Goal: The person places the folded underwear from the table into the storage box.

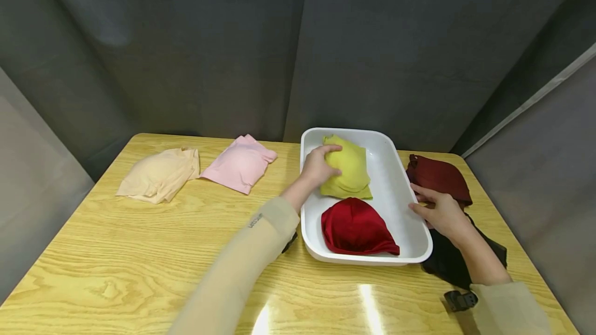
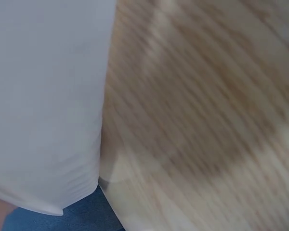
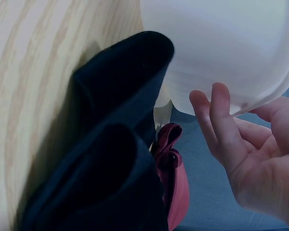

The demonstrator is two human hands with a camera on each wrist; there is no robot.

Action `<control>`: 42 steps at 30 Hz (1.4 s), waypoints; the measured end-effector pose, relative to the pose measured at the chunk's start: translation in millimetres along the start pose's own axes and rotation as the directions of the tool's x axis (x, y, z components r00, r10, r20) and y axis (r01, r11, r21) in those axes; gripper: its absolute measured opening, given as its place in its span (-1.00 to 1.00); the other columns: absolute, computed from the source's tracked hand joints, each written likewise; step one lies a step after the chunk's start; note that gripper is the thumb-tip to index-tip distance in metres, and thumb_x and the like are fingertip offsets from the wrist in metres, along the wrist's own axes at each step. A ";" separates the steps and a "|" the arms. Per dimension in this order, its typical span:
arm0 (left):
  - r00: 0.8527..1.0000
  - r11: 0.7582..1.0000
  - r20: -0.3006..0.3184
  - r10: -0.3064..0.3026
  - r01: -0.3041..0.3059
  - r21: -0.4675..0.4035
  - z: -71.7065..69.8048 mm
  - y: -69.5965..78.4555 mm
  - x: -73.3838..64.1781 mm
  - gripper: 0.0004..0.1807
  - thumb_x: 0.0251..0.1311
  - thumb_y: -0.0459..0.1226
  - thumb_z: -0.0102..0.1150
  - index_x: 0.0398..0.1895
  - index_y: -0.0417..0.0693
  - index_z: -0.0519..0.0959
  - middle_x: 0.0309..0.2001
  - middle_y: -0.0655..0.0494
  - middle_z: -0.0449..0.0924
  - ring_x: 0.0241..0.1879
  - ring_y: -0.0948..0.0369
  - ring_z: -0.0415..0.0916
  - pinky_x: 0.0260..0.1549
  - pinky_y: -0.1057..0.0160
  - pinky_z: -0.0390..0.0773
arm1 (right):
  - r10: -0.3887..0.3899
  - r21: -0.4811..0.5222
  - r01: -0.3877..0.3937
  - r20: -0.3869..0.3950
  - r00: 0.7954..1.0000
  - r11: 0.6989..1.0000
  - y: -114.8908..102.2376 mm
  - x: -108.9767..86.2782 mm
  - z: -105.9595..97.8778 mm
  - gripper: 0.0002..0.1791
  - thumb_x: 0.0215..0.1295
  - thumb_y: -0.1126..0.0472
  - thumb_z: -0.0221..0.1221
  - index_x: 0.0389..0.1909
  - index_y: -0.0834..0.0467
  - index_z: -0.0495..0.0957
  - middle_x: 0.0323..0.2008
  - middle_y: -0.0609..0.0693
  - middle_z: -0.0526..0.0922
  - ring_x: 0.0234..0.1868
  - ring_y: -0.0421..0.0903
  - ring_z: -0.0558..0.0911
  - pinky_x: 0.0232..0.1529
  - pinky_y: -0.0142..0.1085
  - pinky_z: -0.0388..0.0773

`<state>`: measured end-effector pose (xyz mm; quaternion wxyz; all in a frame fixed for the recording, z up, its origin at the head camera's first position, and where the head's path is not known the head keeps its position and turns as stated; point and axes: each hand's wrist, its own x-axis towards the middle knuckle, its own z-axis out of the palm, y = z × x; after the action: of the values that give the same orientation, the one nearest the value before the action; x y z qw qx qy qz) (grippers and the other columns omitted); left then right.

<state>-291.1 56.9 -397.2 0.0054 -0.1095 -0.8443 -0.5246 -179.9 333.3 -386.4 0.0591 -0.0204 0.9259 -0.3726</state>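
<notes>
A white plastic tub [image 1: 388, 169] holds a folded yellow bra [image 1: 351, 164] towards its far end and a shiny red bra [image 1: 356, 229] nearer the front. My left hand [image 1: 317, 167] reaches over the tub's left wall and holds the left side of the yellow bra, thumb and fingers spread across the cup. The left wrist view shows only a sleeve [image 2: 43, 96] and wood, with that hand out of sight. On the other side, my right hand [image 1: 441, 212] grips the tub's right rim; in the right wrist view its thumb goes over the edge and fingers lie along the outer wall.
On the wooden table [image 1: 139, 252], a beige bra [image 1: 158, 173] and a pink bra [image 1: 242, 163] lie to the left. Right of the tub are a maroon bra [image 1: 440, 177] and a black bra [image 1: 449, 257], partly under my right arm. Grey curtains [image 1: 209, 56] stand behind the table.
</notes>
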 end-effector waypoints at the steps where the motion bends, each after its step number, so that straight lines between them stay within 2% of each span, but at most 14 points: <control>1: 1.000 1.000 0.001 -0.004 0.004 0.009 1.0 -0.2 0.1 -0.33 -0.17 -0.50 0.43 0.12 0.05 0.55 0.21 0.01 0.45 0.28 0.14 0.29 0.27 0.27 0.27 | 0.000 0.000 0.000 -0.001 1.000 1.000 0.1 -0.2 0.0 -0.31 0.31 0.20 0.16 0.39 0.26 0.14 0.01 0.38 0.47 -0.19 0.09 0.64 -0.37 -0.14 0.67; 9: 0.999 0.987 0.032 0.003 -0.008 0.159 5.7 -1.9 0.9 -0.29 -0.18 -0.46 0.46 0.16 0.05 0.49 0.12 -0.06 0.45 0.16 0.09 0.38 0.20 0.25 0.35 | 0.004 0.000 -0.004 -0.005 1.000 1.000 0.2 0.1 0.8 -0.31 0.31 0.19 0.16 0.40 0.25 0.14 0.01 0.39 0.47 -0.18 0.13 0.64 -0.37 -0.12 0.67; 15: 0.995 0.955 0.092 -0.040 0.011 0.295 7.2 -2.7 -0.9 -0.28 -0.10 -0.35 0.45 0.22 0.12 0.42 0.13 -0.05 0.44 0.12 0.08 0.38 0.11 0.20 0.40 | 0.014 0.002 -0.014 -0.003 1.000 1.000 0.5 0.2 1.7 -0.31 0.31 0.18 0.16 0.40 0.24 0.13 0.03 0.39 0.46 -0.15 0.16 0.63 -0.36 -0.11 0.67; 21: 0.991 0.926 0.105 -0.084 0.039 0.376 9.2 -4.0 -1.2 -0.27 -0.07 -0.29 0.45 0.24 0.17 0.38 0.15 -0.03 0.46 0.17 0.07 0.35 0.12 0.16 0.40 | 0.019 0.004 -0.019 -0.002 1.000 1.000 1.7 0.5 2.0 -0.30 0.31 0.17 0.16 0.41 0.23 0.12 0.04 0.39 0.46 -0.14 0.16 0.63 -0.35 -0.11 0.67; 26: 0.988 0.920 0.105 -0.109 0.060 0.388 9.9 -3.9 -1.2 -0.27 -0.06 -0.29 0.44 0.25 0.17 0.37 0.14 -0.03 0.46 0.16 0.07 0.35 0.11 0.17 0.41 | 0.016 0.008 -0.016 0.000 1.000 1.000 2.1 1.1 1.6 -0.30 0.31 0.18 0.16 0.41 0.22 0.13 0.04 0.39 0.46 -0.14 0.15 0.63 -0.36 -0.11 0.67; 34: 0.994 0.924 0.063 -0.094 0.064 0.377 8.8 -2.1 -3.1 -0.24 -0.13 -0.32 0.48 0.23 0.18 0.40 0.11 -0.11 0.43 0.08 0.02 0.41 -0.02 0.11 0.47 | 0.014 0.001 -0.014 -0.001 1.000 1.000 0.7 0.9 1.5 -0.31 0.31 0.19 0.16 0.40 0.23 0.13 0.04 0.39 0.46 -0.15 0.15 0.63 -0.36 -0.11 0.67; 37: 0.997 0.931 0.036 -0.068 0.050 0.363 8.4 -0.9 -2.9 -0.23 -0.14 -0.32 0.47 0.23 0.19 0.40 0.11 -0.09 0.43 0.07 0.01 0.41 -0.02 0.11 0.48 | 0.013 -0.001 -0.013 -0.001 1.000 1.000 0.6 1.0 1.3 -0.30 0.31 0.19 0.16 0.40 0.23 0.13 0.04 0.40 0.46 -0.14 0.17 0.63 -0.36 -0.11 0.67; 42: 1.000 0.951 0.014 -0.002 -0.003 0.308 5.0 3.4 -3.1 -0.30 -0.09 -0.34 0.45 0.20 0.13 0.43 0.14 -0.04 0.43 0.13 0.02 0.36 0.10 0.17 0.42 | 0.012 -0.003 -0.012 -0.002 1.000 1.000 0.9 1.6 1.1 -0.30 0.30 0.20 0.17 0.40 0.24 0.13 0.03 0.40 0.46 -0.16 0.16 0.63 -0.37 -0.11 0.67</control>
<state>-287.0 62.2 -396.8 0.0167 -0.1112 -0.9158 -0.3856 -181.4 333.1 -388.0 0.0605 -0.0146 0.9266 -0.3708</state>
